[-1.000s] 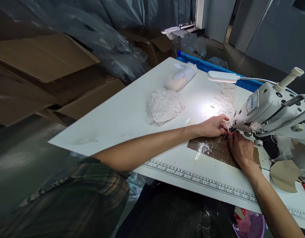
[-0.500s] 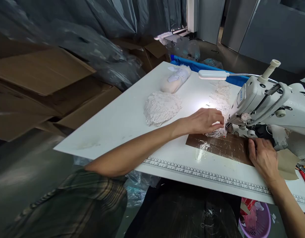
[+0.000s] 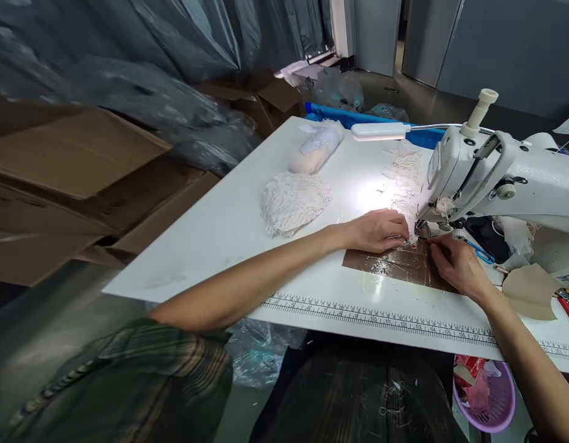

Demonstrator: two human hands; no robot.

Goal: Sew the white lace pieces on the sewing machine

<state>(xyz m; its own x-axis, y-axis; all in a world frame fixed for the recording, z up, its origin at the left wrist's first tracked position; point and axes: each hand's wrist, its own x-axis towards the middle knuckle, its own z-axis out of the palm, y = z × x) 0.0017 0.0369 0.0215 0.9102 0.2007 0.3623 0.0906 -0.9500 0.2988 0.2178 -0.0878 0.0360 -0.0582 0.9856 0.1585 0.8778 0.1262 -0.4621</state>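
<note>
Under the needle end of a white sewing machine [image 3: 455,169] lies a strip of white lace [image 3: 399,191], running back across the table. My left hand [image 3: 379,231] is curled over its near end, left of the needle, with lace showing under the fingers. On the needle's right side, my right hand [image 3: 455,261] has thumb and forefinger brought together close to the presser foot; what they pinch is too small to make out. Both hands rest by a shiny brown sheet [image 3: 386,264] fixed to the tabletop. A blue-handled tool [image 3: 481,251] lies just behind my right hand.
Left on the white table [image 3: 210,246] are a lace pile [image 3: 294,203] and a wrapped bundle [image 3: 316,147]. A lamp [image 3: 381,131] shines over the lace. Beige fabric [image 3: 529,289] and red-handled tools [image 3: 568,307] lie right. A purple basket [image 3: 501,406] stands below; cardboard boxes [image 3: 72,147] stand left.
My right hand has moved left from the sheet's right end to beside the needle, uncovering the blue-handled tool. My left hand has lowered and curled onto the lace. The view has shifted slightly.
</note>
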